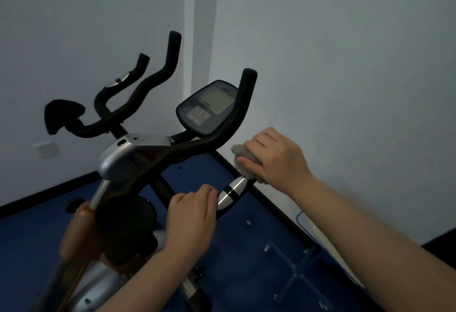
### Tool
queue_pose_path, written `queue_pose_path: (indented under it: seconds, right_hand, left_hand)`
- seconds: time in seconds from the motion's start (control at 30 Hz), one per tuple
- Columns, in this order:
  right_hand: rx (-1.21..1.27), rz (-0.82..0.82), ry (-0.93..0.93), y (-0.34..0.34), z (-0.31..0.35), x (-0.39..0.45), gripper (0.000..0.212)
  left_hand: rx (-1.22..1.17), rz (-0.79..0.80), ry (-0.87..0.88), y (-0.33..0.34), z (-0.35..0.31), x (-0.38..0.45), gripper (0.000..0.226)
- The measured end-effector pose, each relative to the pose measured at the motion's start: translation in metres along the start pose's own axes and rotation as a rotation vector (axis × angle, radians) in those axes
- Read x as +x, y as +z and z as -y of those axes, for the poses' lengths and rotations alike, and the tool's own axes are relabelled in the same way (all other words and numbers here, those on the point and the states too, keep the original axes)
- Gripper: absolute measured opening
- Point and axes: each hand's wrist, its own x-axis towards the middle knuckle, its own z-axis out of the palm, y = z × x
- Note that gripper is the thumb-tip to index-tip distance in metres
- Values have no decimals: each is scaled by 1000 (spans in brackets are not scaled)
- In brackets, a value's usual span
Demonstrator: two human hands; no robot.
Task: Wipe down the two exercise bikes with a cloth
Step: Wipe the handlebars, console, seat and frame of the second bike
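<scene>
The right hand (274, 156) grips a bunched grey cloth (243, 161), fingers curled over it and thumb beneath, and presses it against the near end of the exercise bike's black handlebar (197, 146). The cloth sits just above a chrome pulse sensor (232, 192) banded in black on that grip. The left hand (191, 218) wraps around the same bar immediately below the sensor, knuckles up, fingertips touching the sensor's lower edge. The two hands are close together, with only the chrome piece between them.

Beyond the right hand, the handlebar rises to an upright black tip (249, 77). Just left of that tip, and above the left hand, stands the console (209, 108), a dark oval panel with a pale rectangular screen and buttons under it, tilted toward the camera. Left of the console is a silver stem housing (123, 153) from which the bars branch; the far-side bar curves up to two more black ends, one carrying another chrome sensor (118, 81). A black elbow pad (63, 115) sits at the far left of the bar.

Below the left hand is a round black knob or pad (125, 225), with brown frame tubing (79, 232) beside it. Under both forearms lies blue flooring (246, 250) edged by a black skirting strip (269, 203), which meets pale walls. A white wall socket (45, 149) shows low on the left wall.
</scene>
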Motion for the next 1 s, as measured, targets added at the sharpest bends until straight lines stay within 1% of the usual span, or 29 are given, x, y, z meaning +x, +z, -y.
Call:
queue_pose_path:
  seconds: [0.07,0.13,0.17,0.23,0.27,0.33,0.4,0.5,0.53,0.57,0.67,0.73,0.8,0.83,0.87,0.9,0.93,1.0]
  right_hand:
    - [208,-116,318,7,19,-2,37]
    - [450,-319,653,16,42,2,34]
    - [567,-436,808,20,52,6,28]
    - [734,-633,1054,23,66,16,19]
    - [774,-705,1116,23,71,19,21]
    - [797,-788,1138,25,76,16,31]
    - [852,-800,1185,25,72,15,34]
    - [1042,-715,1444,25,49,22,39]
    - [1082,-664,1471,26,43,22,42]
    - [1113,-631,1469,26,40,20,44]
    - [1170,-637,1403,26,55,10,43]
    - [1177,-624,1413,31,79,-1,47]
    - [1182,-593,1442,32,97,-6,53]
    - [1185,-579,1438,31,98,-6,49]
    - [1182,-574,1431,30,92,-3,40]
    - [1179,-587,1423,29,82,0,31]
    - [1166,-618,1416,27,72,4,27]
    - [1154,-688,1421,27,65,11,31]
  left_hand:
    - [115,-45,57,0,-3,-3,24]
    - [191,-59,75,0,-4,-3,31]
    - [208,-57,72,1,-4,-3,32]
    - [233,-42,59,4,-3,-3,32]
    - [242,-36,53,6,-2,-3,31]
    - [258,-37,41,11,0,-4,29]
    - [257,-42,13,14,3,-3,33]
    - [223,-84,11,13,0,-4,31]
    - [216,-90,4,12,-1,-4,31]
    - [214,-92,-2,12,-1,-4,31]
    - [245,-127,-18,15,-3,-4,35]
    - [250,-137,-35,15,-5,-3,42]
    - [254,-146,-16,15,-6,-3,41]
    - [264,-142,-5,14,-6,-4,40]
    - [271,-136,-8,13,-6,-4,39]
    - [272,-133,-17,13,-5,-4,38]
    - [265,-134,-25,13,-5,-4,36]
    - [255,-141,-28,16,-3,-2,32]
